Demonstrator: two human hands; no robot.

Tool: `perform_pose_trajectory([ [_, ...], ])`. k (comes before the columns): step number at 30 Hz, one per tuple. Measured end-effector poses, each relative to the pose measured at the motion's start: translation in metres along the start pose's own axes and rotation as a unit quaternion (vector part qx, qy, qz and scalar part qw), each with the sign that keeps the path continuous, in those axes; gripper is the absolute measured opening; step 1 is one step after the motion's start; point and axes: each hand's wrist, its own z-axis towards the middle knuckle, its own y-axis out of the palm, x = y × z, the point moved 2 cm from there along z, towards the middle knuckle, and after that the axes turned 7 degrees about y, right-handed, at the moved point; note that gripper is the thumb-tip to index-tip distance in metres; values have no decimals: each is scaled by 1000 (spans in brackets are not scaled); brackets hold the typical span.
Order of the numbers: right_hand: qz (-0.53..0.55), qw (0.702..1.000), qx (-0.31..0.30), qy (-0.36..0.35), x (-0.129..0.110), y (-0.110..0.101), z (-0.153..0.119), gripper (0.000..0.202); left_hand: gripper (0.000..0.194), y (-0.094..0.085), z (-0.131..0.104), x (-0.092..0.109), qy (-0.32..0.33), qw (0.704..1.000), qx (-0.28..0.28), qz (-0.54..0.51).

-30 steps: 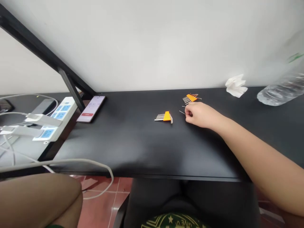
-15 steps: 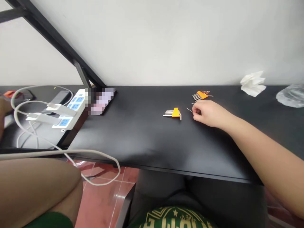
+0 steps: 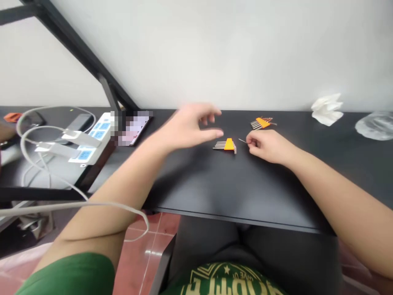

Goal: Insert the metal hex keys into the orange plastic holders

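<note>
Pinched in the fingers of my right hand [image 3: 264, 146] is a thin hex key [image 3: 242, 141], its slim end pointing left. Just left of it, an orange holder [image 3: 229, 144] with several silver hex keys lies on the black table. A second orange holder [image 3: 262, 123], also carrying several hex keys, lies behind my right hand near the wall. My left hand [image 3: 196, 125] hovers above the table, left of the nearer holder, thumb and fingers apart with nothing between them. It is slightly blurred.
A white power strip [image 3: 98, 139] with plugged-in chargers and cables stands at the left, near a phone [image 3: 135, 129]. Crumpled tissue [image 3: 327, 108] and a clear plastic item [image 3: 376, 125] lie at the right. A white cable [image 3: 116, 207] loops across my left arm. Black metal frame [image 3: 76, 53] rises at left.
My left arm has swung from the lower left up over the table, bringing the open hand near the closer holder. My right hand stays almost in place with the hex key.
</note>
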Motion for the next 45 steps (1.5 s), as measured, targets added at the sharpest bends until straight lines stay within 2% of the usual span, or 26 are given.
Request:
perform_pose_trajectory([
  [2,8,1000,-4,-1,0,0,1,6,76,24,7,-3,28,992,-113,52],
  [4,17,1000,-6,-6,-1,0,3,7,86,47,11,-9,41,976,-187,108],
  [6,24,1000,-3,-11,-1,0,4,8,75,64,13,-15,45,968,-208,131],
  [9,37,999,1,-19,-3,0,6,10,47,76,15,-18,38,973,-195,117],
  [12,50,998,7,-28,-3,1,7,10,38,80,15,-17,26,982,-172,67],
  [20,87,994,41,-53,-2,3,7,7,45,83,7,-13,-21,985,-164,-49],
  [29,112,988,56,-88,-1,0,6,9,40,84,4,-12,11,986,-157,-46],
  [35,85,986,74,-118,-2,-4,4,13,37,81,4,-7,28,986,-159,-26],
  [45,69,986,87,-127,-9,-5,1,17,36,80,4,-7,54,986,-158,-25],
])
